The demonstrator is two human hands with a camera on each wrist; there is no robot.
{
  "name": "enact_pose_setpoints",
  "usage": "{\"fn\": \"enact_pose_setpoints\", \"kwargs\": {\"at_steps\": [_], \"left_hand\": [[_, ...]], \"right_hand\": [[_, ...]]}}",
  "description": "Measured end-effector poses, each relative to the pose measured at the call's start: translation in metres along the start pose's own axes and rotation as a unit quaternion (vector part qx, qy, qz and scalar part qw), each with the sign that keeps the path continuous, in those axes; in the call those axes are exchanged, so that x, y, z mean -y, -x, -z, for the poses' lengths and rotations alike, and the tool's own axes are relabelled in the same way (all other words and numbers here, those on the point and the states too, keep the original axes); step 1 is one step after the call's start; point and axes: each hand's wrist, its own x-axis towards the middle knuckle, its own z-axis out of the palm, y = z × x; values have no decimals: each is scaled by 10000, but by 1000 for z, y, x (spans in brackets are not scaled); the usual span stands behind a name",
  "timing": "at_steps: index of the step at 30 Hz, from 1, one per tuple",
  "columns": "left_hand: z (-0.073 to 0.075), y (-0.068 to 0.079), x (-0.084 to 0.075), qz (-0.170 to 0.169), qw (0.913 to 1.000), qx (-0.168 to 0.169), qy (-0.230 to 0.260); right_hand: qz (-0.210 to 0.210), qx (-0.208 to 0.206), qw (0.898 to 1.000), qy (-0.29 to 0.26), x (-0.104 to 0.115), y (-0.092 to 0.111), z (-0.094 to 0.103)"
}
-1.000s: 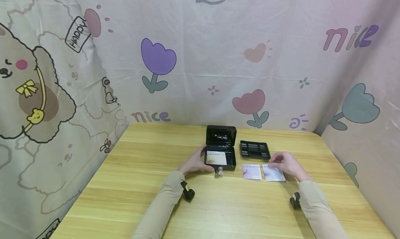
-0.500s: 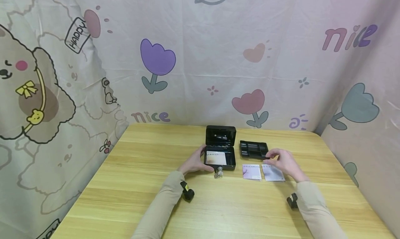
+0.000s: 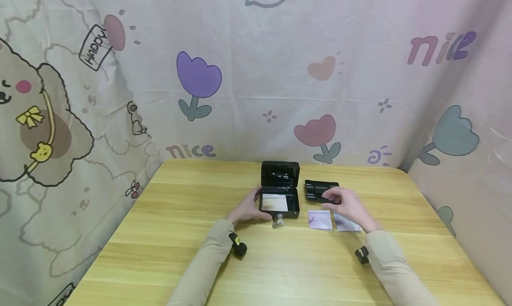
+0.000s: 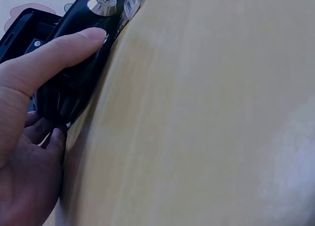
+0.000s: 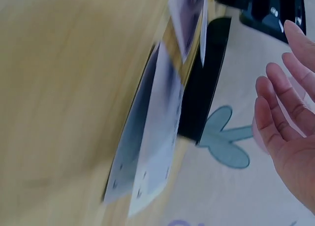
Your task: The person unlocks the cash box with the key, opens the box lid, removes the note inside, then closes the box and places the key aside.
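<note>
A black metal cash box (image 3: 295, 208) stands with its lid raised, and a pale printed paper (image 3: 274, 203) lies inside. My left hand (image 3: 247, 209) grips its left side, the thumb against the front wall and the fingers behind, as the left wrist view shows. Keys (image 3: 278, 220) hang from the front lock. Over the front right of a black compartment tray (image 3: 313, 191) hovers my right hand (image 3: 349, 204); in the right wrist view its fingers (image 5: 280, 88) are loosely bent and hold nothing. Two pale purple printed papers, a left one (image 3: 320, 219) and a right one (image 3: 347, 224), lie before the tray.
The wooden table (image 3: 192, 195) runs back to a printed fabric curtain (image 3: 248, 74). Another curtain (image 3: 44, 128) hangs at the left. A small black camera (image 3: 238, 246) sits on my left wrist, another (image 3: 362, 255) on my right.
My right hand has left the right-hand paper and moved left, over the tray's front right part. The left hand stays on the cash box. The head view has shifted slightly.
</note>
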Motion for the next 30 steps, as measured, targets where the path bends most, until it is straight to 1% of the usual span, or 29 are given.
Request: {"fn": "enact_pose_setpoints", "kwargs": {"at_steps": [3, 9, 14, 21, 25, 28, 30], "left_hand": [[1, 1, -1, -5, 10000, -2, 18], [1, 3, -2, 74, 9999, 39, -137], [0, 2, -2, 38, 9999, 31, -145], [0, 1, 0, 27, 10000, 31, -44], [0, 1, -1, 11, 10000, 58, -2], [0, 2, -2, 16, 10000, 77, 8], [1, 2, -2, 19, 10000, 67, -9]], "right_hand": [[119, 73, 9998, -113, 7, -4, -7], [291, 124, 9987, -398, 21, -14, -25], [425, 249, 9967, -639, 31, -24, -38], [300, 541, 9932, -989, 42, -39, -53], [396, 732, 9891, -1218, 46, -49, -62], [467, 887, 9868, -1269, 49, -55, -68], [432, 986, 9862, -1255, 52, -59, -72]]}}
